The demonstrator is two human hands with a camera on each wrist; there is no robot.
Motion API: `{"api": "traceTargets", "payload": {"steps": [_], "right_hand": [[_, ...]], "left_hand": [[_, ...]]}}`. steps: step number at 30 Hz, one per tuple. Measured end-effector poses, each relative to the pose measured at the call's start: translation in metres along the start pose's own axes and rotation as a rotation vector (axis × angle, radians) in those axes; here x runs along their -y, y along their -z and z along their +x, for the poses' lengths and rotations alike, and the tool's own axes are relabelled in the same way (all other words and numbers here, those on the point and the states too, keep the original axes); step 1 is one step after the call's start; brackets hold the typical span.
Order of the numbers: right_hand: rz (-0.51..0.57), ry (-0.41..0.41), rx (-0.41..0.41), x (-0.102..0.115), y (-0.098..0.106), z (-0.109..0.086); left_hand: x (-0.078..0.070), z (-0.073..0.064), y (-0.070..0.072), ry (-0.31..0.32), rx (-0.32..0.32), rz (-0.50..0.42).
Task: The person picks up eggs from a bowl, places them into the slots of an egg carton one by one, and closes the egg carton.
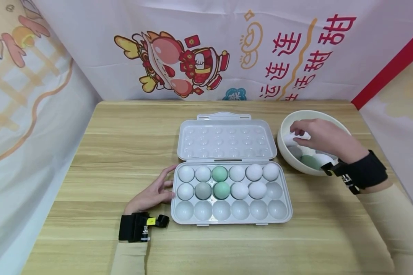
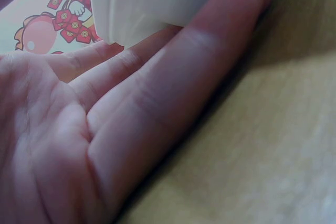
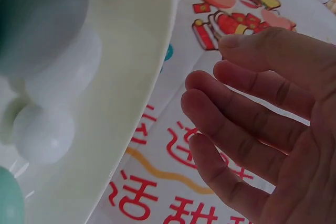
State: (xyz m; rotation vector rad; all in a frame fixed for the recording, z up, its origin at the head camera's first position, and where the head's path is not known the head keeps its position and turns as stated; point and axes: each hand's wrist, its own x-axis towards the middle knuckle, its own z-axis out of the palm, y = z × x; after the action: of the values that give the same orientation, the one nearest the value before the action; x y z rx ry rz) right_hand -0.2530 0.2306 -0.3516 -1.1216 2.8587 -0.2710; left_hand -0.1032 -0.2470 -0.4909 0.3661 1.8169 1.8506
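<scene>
A white egg carton lies with its lid folded back. In its back two rows sit several white eggs, two green eggs and a grey egg. My left hand rests against the carton's left side, its fingers extended along the edge. Over a cream bowl on the right, my right hand hovers with fingers slightly bent, close above a white egg. Nothing shows between its fingers in the right wrist view.
Grey, white and green eggs lie in the bowl, partly hidden by the right hand. The carton's front row and the right end of its middle row have bare cups. A printed cloth hangs behind the wooden table.
</scene>
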Motion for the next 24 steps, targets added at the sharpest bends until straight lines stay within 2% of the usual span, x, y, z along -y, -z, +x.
{"api": "traceTargets", "payload": {"steps": [7, 13, 18, 24], "right_hand": [[0.016, -0.089, 0.087, -0.017, 0.002, 0.012], [0.019, -0.143, 0.128, -0.034, -0.007, 0.024], [0.023, -0.209, 0.202, -0.05, -0.015, 0.032], [0.107, -0.246, 0.265, -0.058, -0.022, 0.036]], "left_hand": [[-0.001, 0.0, 0.0, -0.015, 0.008, -0.013], [-0.002, -0.001, 0.001, -0.015, 0.007, -0.02], [-0.001, 0.0, 0.0, -0.023, 0.02, -0.019], [-0.001, -0.001, -0.001, -0.025, 0.022, -0.02]]}}
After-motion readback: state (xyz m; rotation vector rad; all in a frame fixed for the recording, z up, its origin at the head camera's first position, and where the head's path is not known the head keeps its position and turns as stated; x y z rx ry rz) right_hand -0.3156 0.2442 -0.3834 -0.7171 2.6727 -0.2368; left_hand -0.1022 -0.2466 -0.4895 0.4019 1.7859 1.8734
